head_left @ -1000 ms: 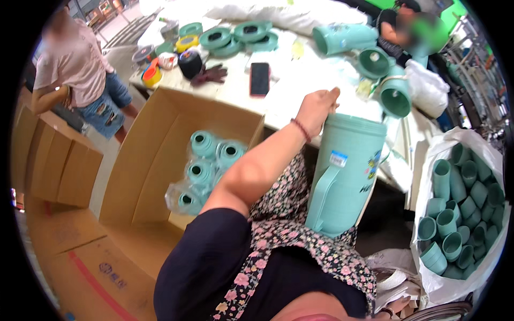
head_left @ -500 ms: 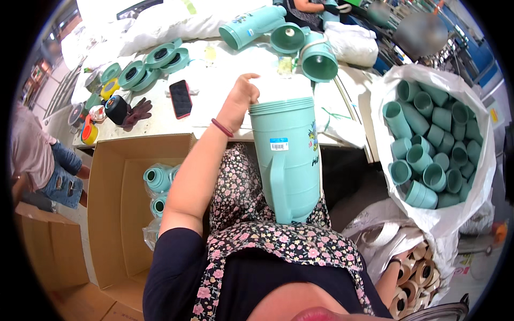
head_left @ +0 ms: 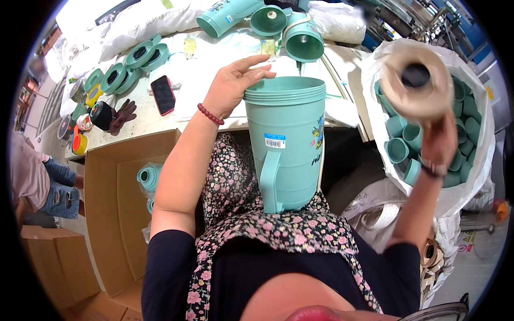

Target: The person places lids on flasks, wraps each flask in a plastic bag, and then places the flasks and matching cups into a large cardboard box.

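A tall mint-green jug-shaped flask casing (head_left: 293,128) stands upright against my lap, its mouth up and its handle toward me. At its upper left rim is my left hand (head_left: 238,80), fingers stretched out above the mouth; whether the palm touches the rim I cannot tell. My right hand (head_left: 440,142) is raised at the right, shut on a tan ring-shaped piece (head_left: 393,88) with a dark round centre. Both the hand and the piece are smeared by motion.
Mint-green cups fill a white bag (head_left: 369,80) at the right. More tan pieces (head_left: 429,251) lie below it. On the table are a phone (head_left: 163,95), green lids (head_left: 113,78), a dark glove (head_left: 124,114) and more casings (head_left: 304,40). An open carton (head_left: 110,214) stands at the left.
My right hand has come up from the sack of tan pieces with one in its grip. My left fingers have straightened at the rim. The whole view has shifted slightly.
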Action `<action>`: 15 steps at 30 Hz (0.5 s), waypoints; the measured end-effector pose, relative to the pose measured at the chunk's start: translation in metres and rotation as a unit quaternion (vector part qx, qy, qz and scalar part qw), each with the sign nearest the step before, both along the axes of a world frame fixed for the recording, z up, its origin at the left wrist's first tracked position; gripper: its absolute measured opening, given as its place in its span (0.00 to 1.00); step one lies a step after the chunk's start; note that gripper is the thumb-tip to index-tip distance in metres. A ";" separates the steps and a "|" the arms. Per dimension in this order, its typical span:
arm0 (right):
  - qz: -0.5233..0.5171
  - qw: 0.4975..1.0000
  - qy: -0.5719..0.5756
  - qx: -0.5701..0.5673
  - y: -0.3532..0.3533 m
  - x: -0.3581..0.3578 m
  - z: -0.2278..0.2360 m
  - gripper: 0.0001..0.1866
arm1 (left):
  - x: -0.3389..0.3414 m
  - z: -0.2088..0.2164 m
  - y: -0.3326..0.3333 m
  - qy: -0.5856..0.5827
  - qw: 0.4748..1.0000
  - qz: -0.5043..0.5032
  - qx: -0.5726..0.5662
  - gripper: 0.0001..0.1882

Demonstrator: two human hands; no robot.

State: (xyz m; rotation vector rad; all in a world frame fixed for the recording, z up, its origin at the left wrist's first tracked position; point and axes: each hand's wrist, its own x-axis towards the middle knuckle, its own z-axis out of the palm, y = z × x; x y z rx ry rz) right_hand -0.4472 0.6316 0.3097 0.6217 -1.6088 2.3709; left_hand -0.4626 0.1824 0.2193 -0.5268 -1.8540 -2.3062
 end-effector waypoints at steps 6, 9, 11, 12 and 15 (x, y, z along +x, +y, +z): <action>0.364 0.868 -0.308 -0.143 -0.139 -0.127 -0.068 0.17 | -0.006 0.004 0.006 -0.060 0.988 0.068 0.127 0.22; 0.338 0.885 -0.315 -0.061 -0.190 -0.117 -0.073 0.17 | -0.007 -0.011 -0.006 -0.013 0.985 0.102 0.142 0.19; 0.329 0.903 -0.272 0.050 -0.217 -0.122 -0.078 0.17 | 0.002 -0.005 -0.017 -0.014 0.975 0.108 0.195 0.20; 0.258 0.920 -0.243 0.169 -0.227 -0.112 -0.079 0.17 | 0.005 -0.011 -0.018 -0.035 0.969 0.060 0.237 0.25; 0.186 0.954 -0.145 0.183 -0.213 -0.110 -0.098 0.26 | 0.003 -0.016 -0.004 -0.009 0.994 0.092 0.051 0.23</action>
